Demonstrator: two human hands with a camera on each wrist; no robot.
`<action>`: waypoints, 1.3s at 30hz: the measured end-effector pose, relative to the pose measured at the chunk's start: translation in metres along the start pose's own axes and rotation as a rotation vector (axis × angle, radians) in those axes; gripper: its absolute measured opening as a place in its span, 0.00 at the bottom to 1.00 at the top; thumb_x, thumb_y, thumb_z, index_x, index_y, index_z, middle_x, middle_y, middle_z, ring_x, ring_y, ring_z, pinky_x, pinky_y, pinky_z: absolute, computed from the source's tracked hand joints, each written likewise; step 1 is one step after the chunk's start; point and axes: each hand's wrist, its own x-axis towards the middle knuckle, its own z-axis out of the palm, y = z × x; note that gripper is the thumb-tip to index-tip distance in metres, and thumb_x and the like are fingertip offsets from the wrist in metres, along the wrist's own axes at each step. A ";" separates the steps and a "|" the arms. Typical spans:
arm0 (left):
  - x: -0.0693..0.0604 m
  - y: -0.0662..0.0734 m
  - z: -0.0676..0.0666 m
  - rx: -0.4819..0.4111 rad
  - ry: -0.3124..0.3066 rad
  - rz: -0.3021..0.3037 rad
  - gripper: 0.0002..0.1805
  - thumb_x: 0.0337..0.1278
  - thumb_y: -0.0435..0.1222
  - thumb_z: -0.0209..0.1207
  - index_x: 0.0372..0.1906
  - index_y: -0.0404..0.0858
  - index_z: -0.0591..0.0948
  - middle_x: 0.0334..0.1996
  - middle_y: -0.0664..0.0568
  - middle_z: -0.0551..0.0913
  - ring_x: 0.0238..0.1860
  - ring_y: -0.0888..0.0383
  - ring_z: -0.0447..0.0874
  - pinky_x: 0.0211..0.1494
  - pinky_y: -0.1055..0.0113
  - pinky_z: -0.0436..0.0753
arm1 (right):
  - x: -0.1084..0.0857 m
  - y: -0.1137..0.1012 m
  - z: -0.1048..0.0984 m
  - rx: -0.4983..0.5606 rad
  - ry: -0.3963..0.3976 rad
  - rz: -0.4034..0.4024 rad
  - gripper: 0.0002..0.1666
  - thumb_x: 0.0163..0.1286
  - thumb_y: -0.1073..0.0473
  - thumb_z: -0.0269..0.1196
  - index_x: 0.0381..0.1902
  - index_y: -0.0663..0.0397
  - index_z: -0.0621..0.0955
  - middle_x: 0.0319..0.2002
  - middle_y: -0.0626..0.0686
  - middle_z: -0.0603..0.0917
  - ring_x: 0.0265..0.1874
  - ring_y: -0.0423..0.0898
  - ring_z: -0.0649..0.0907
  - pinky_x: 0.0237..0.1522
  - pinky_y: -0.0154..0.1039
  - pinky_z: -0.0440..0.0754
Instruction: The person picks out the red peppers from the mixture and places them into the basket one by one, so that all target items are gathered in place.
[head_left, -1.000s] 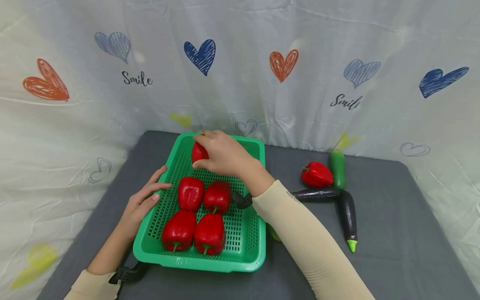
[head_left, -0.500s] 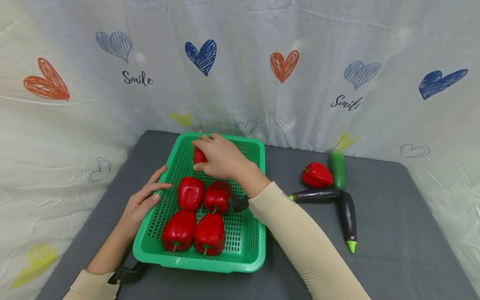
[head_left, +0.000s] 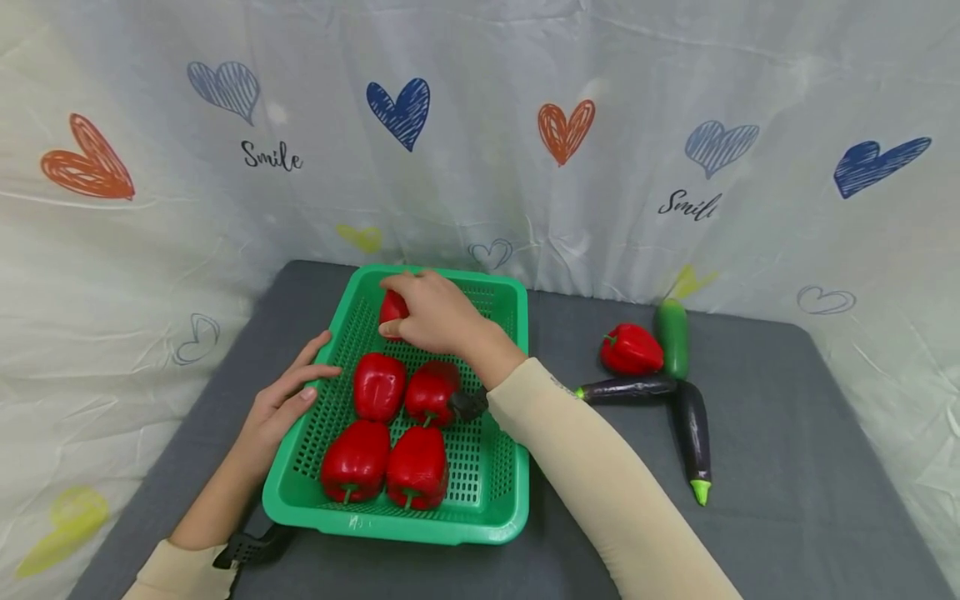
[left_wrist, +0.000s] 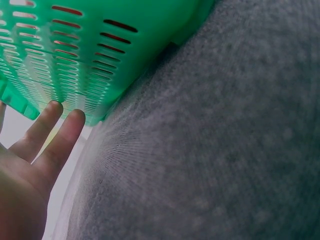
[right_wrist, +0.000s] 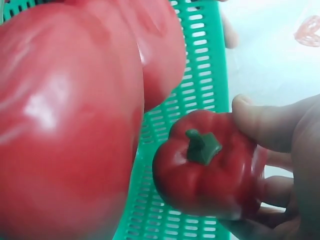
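Observation:
My right hand (head_left: 435,310) grips a red bell pepper (right_wrist: 205,165) inside the far left part of the green basket (head_left: 517,483). Thumb and fingers curl round its body, and its green stem shows in the right wrist view. In the head view the hand hides most of it. Nearer in the basket lie several more red bell peppers (head_left: 417,468), in two rows. My left hand (head_left: 279,410) rests at the basket's left rim with fingers spread and straight; the left wrist view shows its fingertips by the slotted side wall.
On the grey cloth (head_left: 787,433) to the right lie another red bell pepper (head_left: 632,349), a green cucumber (head_left: 672,337) and two eggplants (head_left: 693,433), close together. Behind the table hangs a white curtain (head_left: 480,108) printed with hearts.
The right hand, holding the bell pepper, has shifted slightly left and lower within the basket's far end. The left hand keeps its place at the rim.

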 end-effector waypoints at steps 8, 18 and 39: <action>-0.002 -0.001 -0.001 0.007 0.000 -0.024 0.20 0.80 0.22 0.42 0.65 0.20 0.79 0.88 0.41 0.56 0.87 0.52 0.51 0.74 0.71 0.67 | 0.004 0.004 0.009 0.014 0.016 -0.018 0.41 0.76 0.39 0.71 0.79 0.50 0.76 0.62 0.49 0.86 0.54 0.45 0.83 0.56 0.41 0.84; -0.002 -0.001 -0.001 0.012 0.011 -0.045 0.20 0.80 0.23 0.44 0.65 0.21 0.79 0.88 0.42 0.56 0.87 0.50 0.50 0.76 0.69 0.65 | 0.005 0.009 0.013 0.116 -0.010 0.064 0.53 0.68 0.35 0.77 0.81 0.52 0.72 0.59 0.48 0.86 0.51 0.42 0.84 0.54 0.40 0.85; 0.000 0.000 0.000 0.011 0.009 -0.039 0.20 0.81 0.23 0.43 0.65 0.21 0.79 0.88 0.42 0.56 0.87 0.53 0.51 0.73 0.72 0.69 | 0.009 0.011 0.029 0.125 -0.100 0.057 0.42 0.73 0.35 0.72 0.70 0.56 0.76 0.43 0.44 0.84 0.43 0.41 0.84 0.46 0.36 0.83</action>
